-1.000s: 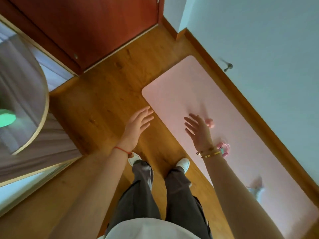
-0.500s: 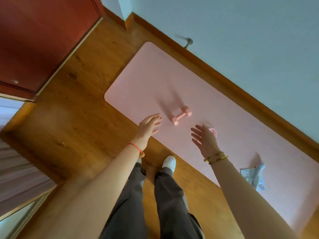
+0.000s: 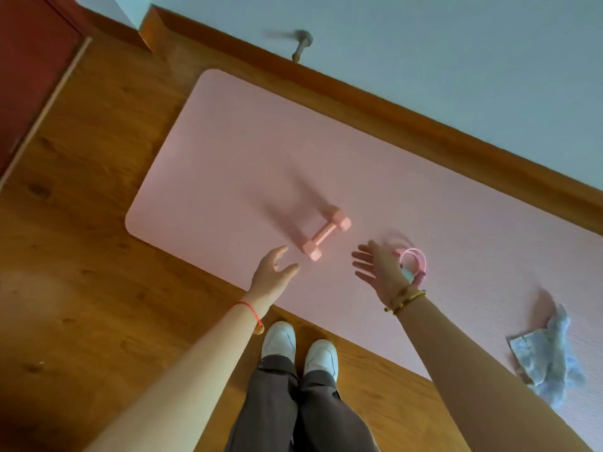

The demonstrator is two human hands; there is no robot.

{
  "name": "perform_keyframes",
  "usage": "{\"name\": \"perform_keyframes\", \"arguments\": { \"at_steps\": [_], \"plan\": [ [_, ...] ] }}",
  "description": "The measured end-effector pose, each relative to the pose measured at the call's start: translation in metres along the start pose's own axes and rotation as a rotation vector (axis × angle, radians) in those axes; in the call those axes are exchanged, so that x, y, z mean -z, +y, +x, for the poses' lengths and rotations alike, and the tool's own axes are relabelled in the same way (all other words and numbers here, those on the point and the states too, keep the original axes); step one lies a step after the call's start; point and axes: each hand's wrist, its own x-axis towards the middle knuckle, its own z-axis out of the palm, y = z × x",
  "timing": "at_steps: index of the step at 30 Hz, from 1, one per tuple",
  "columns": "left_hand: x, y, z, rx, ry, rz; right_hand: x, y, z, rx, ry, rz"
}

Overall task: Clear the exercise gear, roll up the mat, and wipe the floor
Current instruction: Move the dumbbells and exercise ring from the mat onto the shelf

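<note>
On the left I have bare wooden floor (image 3: 81,288), and on it the pink mat (image 3: 244,151) lies flat and fully unrolled along the wall. I judge it soft, light and bendy. It should be rolled from its short left end, but only once everything is off it.

The left hand (image 3: 274,275) hovers over the mat's near edge, fingers loosely spread and holding nothing, just short of the dumbbell (image 3: 326,236). That is the piece I take to be in hand now. It lies on the mat between the two hands, at a slant, its near head closest to the left fingers. It is small and rigid and I expect it to be dense for its size. The faceted heads should keep it from rolling. The place to take it is the thin bar between the heads, fingers wrapped right round — a pinch on a head would likely slip.

The right hand (image 3: 378,269) is open too, fingers fanned, gripping nothing. Just behind it on the mat is a pink loop (image 3: 416,261), half hidden by the hand. I can't tell exactly what it is, though it looks light and easy to hook.

Far right, well apart from the rest, a crumpled pale cloth (image 3: 548,357) sits on the mat — soft, and it can be grabbed anywhere.
</note>
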Motion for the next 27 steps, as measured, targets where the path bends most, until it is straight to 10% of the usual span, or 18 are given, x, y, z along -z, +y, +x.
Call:
{"name": "perform_keyframes", "arguments": {
  "at_steps": [14, 27],
  "plan": [
    [-0.055, -0.085, 0.188, -0.025, -0.069, 0.185, -0.062, 0.057, 0.22, 0.056, -0.095, -0.153],
    [-0.058, -0.082, 0.186, -0.094, -0.036, 0.179, -0.074, 0.055, 0.212, 0.033, -0.077, 0.069]
  ]
}}
